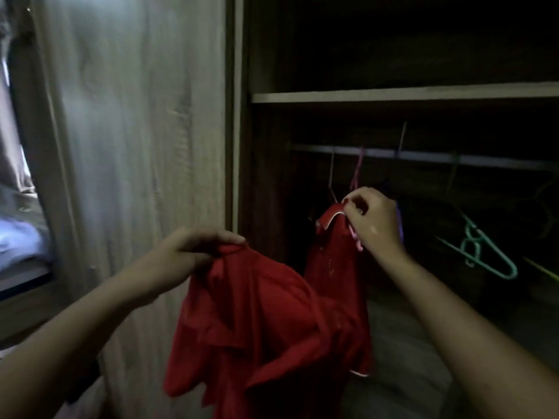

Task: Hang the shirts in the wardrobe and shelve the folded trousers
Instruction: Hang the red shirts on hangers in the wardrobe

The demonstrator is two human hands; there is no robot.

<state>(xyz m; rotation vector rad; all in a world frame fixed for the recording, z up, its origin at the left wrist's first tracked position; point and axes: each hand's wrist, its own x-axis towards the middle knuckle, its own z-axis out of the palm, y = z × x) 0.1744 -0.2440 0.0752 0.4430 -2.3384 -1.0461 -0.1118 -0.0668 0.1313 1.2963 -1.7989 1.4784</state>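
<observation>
A red shirt (266,322) with a white-edged collar hangs between my hands in front of the open wardrobe. My left hand (193,252) grips one shoulder of it, low and left of the wardrobe opening. My right hand (373,220) is closed on the collar together with a pink hanger (357,173), whose hook reaches up to the grey rail (423,155). Whether the hook sits on the rail is too dark to tell. No folded trousers are in view.
A teal hanger (481,252) hangs tilted at the right on the rail, with yellow-green hangers (544,270) beyond it. A wooden shelf (393,95) runs above the rail. The pale wardrobe door (136,146) stands at the left, with a bed (18,237) behind it.
</observation>
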